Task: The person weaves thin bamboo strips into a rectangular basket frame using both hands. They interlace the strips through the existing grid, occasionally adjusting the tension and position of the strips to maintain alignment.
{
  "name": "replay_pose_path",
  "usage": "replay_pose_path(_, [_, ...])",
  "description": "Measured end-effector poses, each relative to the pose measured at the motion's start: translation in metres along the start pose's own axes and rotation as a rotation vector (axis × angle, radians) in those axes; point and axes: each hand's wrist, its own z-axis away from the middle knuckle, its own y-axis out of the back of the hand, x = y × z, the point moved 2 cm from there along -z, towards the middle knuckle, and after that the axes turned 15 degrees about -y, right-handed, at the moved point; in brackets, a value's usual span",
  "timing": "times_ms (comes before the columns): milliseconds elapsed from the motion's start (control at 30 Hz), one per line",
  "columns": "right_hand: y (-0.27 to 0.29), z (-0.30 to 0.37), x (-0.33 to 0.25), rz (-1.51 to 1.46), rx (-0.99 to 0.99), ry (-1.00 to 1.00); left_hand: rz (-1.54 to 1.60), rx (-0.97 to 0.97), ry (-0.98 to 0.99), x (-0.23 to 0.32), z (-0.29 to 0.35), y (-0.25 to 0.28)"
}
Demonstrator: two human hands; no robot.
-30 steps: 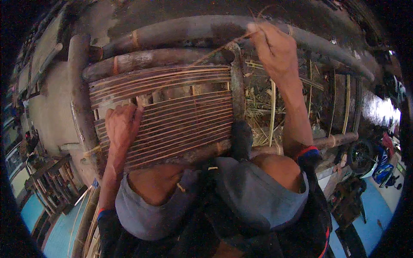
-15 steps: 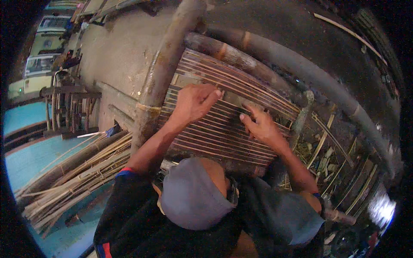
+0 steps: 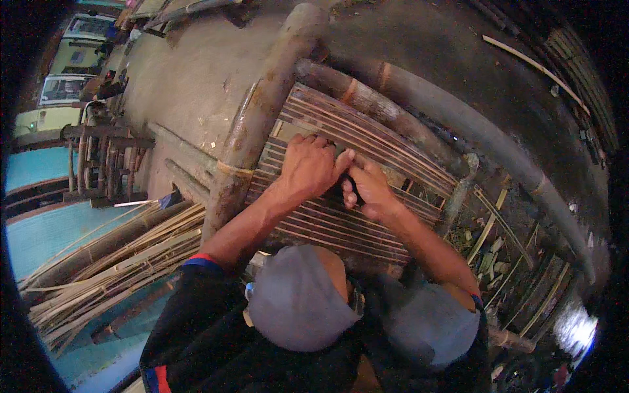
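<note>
Both hands meet over a slatted bamboo panel, a row of thin parallel strips framed by thick bamboo poles. My left hand is closed, its fingers curled down over the slats near a wider pale strip. Beside it, touching or nearly touching at the thumb, my right hand is also closed with its fingers bent inward. A small dark patch shows between the hands; what either one grips is hidden.
A thick bamboo pole borders the panel on the left, another pole along the far side. Bundled split bamboo strips lie at left. Scraps and cut pieces litter the ground at right. A bamboo rack stands far left.
My right hand has moved left and up to meet my left hand, and its fingers have closed. My left hand has turned knuckles-up, fingers curled over the slats.
</note>
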Motion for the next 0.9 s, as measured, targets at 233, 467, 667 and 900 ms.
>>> replay_pose_path(233, [-0.005, -0.023, 0.013, -0.197, 0.095, -0.045, 0.064, -0.194, 0.147, 0.005, -0.007, 0.002])
replay_pose_path(467, [0.001, -0.018, -0.001, -0.01, 0.067, -0.081, 0.17, -0.216, 0.123, 0.006, -0.01, 0.005])
replay_pose_path(667, [0.025, -0.001, -0.009, 1.547, 0.597, 0.745, 0.089, 0.011, -0.034, 0.006, -0.001, 0.004])
replay_pose_path(900, [0.023, 0.057, -0.021, 1.503, 0.798, 0.582, 0.029, 0.018, -0.028, 0.003, 0.004, 0.006])
